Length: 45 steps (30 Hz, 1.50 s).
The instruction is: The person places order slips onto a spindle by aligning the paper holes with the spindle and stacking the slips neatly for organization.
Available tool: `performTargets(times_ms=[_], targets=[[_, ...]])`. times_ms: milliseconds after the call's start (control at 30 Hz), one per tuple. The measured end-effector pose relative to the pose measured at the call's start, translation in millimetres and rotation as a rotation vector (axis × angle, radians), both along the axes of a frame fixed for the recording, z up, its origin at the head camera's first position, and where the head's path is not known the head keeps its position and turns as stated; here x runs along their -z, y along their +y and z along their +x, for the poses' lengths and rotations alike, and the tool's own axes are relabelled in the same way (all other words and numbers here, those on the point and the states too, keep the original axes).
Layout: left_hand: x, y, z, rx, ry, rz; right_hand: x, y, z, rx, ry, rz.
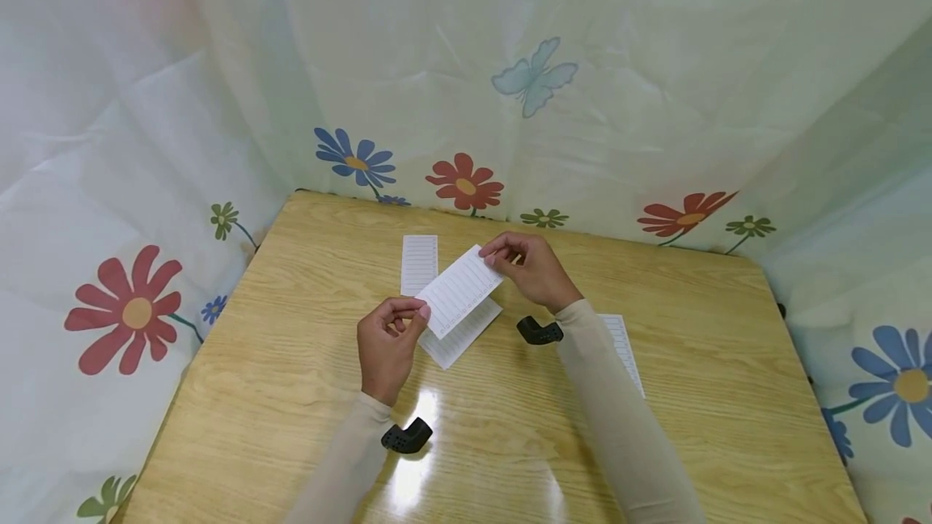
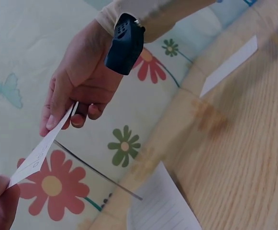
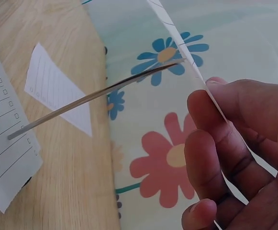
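Observation:
Both hands hold a lined white paper sheet (image 1: 460,289) slantwise above the table. My left hand (image 1: 386,342) pinches its near left end, thumb on top. At its far right end, my right hand (image 1: 531,269) pinches it between thumb and fingers. Below lies another lined sheet (image 1: 466,334), partly covered by the held one in the head view. A thin, dark, narrow strip (image 3: 95,96) runs between the held sheet and the lower sheet in both wrist views; it is hidden in the head view. Small checkboxes line the edge of the lower sheet (image 3: 7,120).
A third lined sheet (image 1: 418,261) lies behind the held one, and a fourth (image 1: 622,350) lies right of the right forearm, partly hidden by it. The wooden table (image 1: 291,362) ends at a flowered cloth (image 1: 641,103). Black wrist mounts (image 1: 408,437) sit on both sleeves.

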<state>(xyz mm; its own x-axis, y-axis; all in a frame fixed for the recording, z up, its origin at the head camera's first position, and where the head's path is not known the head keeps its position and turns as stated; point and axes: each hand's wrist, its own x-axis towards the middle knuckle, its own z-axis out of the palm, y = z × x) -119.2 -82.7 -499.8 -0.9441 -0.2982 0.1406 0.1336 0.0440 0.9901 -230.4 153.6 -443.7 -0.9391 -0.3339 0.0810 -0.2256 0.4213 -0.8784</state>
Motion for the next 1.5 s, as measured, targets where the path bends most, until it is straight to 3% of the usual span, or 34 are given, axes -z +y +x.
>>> performTargets(times_ms=[600, 1500], targets=[[6.2, 3.1, -3.5, -0.021, -0.018, -0.014, 10.9, 3.9, -2.4, -0.011, -0.030, -0.018], [19.7, 5.1, -3.1, -0.053, -0.050, -0.116, 21.1, 9.0, -1.3, -0.045, 0.053, -0.007]])
